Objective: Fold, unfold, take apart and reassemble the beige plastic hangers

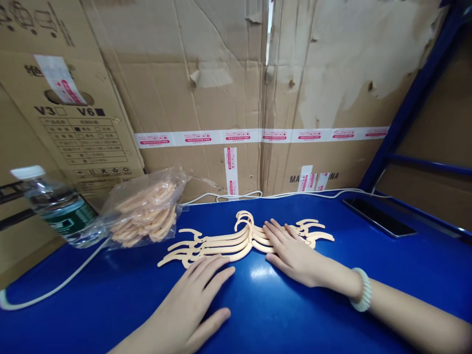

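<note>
Left hand point(191, 300) lies flat on the table point(332, 314), fingers released, just near a fanned stack of beige hangers point(221, 243) mid-table; right hand point(295, 253), likewise flat, presses its right end, seemingly steadying it.

1. The bench point(332, 305) is glossy deep blue.
2. The hangers point(221, 243) are pale peach, as are those in the clear bag point(145, 209).
3. The bottle point(55, 206) has a white cap and green label.
4. The cardboard point(221, 73) is brown, crossed by white tape point(258, 135) printed in red.
5. The bracelet point(363, 290) is milky white.
</note>
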{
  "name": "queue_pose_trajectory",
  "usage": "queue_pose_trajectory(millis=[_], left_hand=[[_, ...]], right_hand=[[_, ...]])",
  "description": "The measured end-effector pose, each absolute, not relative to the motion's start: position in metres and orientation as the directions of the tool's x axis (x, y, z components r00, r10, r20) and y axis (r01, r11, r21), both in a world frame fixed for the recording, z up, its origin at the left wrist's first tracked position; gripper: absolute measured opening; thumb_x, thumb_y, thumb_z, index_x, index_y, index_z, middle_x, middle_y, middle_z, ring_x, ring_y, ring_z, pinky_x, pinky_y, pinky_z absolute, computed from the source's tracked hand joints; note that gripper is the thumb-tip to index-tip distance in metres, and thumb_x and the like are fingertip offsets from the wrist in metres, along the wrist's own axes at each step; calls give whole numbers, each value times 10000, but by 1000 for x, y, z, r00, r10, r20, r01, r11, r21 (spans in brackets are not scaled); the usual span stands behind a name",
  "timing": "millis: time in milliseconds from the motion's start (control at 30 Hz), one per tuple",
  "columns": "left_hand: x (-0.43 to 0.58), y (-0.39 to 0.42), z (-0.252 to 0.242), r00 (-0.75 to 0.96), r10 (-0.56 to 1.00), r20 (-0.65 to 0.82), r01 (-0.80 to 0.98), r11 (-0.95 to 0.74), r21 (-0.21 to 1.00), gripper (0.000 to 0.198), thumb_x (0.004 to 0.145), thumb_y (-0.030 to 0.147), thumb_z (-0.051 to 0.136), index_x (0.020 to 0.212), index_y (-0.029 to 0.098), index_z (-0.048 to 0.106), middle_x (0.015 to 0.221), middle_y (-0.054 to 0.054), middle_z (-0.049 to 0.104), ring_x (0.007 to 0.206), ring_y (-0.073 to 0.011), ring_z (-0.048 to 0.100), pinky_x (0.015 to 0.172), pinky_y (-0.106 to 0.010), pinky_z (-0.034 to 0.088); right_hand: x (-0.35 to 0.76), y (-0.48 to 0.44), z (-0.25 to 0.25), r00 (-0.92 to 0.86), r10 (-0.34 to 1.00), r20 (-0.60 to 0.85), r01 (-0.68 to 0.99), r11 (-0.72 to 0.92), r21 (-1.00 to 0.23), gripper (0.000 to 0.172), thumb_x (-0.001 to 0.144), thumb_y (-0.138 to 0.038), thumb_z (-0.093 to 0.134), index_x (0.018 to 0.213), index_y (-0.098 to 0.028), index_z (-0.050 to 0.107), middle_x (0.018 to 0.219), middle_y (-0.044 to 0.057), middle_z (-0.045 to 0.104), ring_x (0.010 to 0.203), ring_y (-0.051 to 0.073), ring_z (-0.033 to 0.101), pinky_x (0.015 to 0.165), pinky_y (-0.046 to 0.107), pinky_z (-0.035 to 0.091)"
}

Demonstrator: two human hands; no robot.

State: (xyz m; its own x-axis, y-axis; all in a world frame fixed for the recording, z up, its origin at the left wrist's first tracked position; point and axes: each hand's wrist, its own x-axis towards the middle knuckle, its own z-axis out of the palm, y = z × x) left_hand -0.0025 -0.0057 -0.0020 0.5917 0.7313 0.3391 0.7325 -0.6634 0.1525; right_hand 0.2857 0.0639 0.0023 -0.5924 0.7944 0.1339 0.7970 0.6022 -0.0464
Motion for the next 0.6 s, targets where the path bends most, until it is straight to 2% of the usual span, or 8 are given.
queue_pose_trajectory(millis=[67, 233, 433, 600], left_hand=[[-3, -3, -4, 589, 736, 334, 737, -659, 154, 494, 928, 401, 526, 1407, 310, 443, 1492, -42, 447, 1345, -315, 418, 1106, -517, 364], [-4, 8, -6, 600, 743, 295, 737, -657, 155, 602, 948, 464, 478, 1488, 252, 316, 1536, -77, 378, 1405, -293, 345, 1146, -503, 302], [-3, 26, 9, 648, 754, 105, 737, -656, 165, 696, 940, 570, 409, 1502, 177, 289, 1568, -144, 266, 1452, -331, 207, 1155, -556, 225], [4, 35, 18, 623, 781, 43, 769, -622, 145, 748, 935, 627, 336, 1497, 135, 291, 1577, -171, 216, 1462, -339, 145, 1159, -559, 194]], right_hand=[[284, 69, 0, -588, 802, 108, 802, 595, -52, 697, 991, -491, 319, 1494, -12, 261, 1537, 245, 240, 1437, 377, 183, 1131, 616, 215], [281, 88, -1, -569, 813, 128, 816, 577, -34, 733, 975, -554, 305, 1489, -32, 295, 1530, 236, 264, 1433, 361, 216, 1145, 575, 208], [276, 111, -3, -563, 815, 136, 818, 573, -49, 761, 970, -581, 272, 1494, -30, 279, 1531, 240, 265, 1433, 362, 215, 1145, 565, 206], [274, 131, -5, -569, 811, 136, 809, 582, -80, 750, 959, -584, 298, 1500, -66, 281, 1534, 223, 277, 1432, 366, 218, 1143, 582, 182]])
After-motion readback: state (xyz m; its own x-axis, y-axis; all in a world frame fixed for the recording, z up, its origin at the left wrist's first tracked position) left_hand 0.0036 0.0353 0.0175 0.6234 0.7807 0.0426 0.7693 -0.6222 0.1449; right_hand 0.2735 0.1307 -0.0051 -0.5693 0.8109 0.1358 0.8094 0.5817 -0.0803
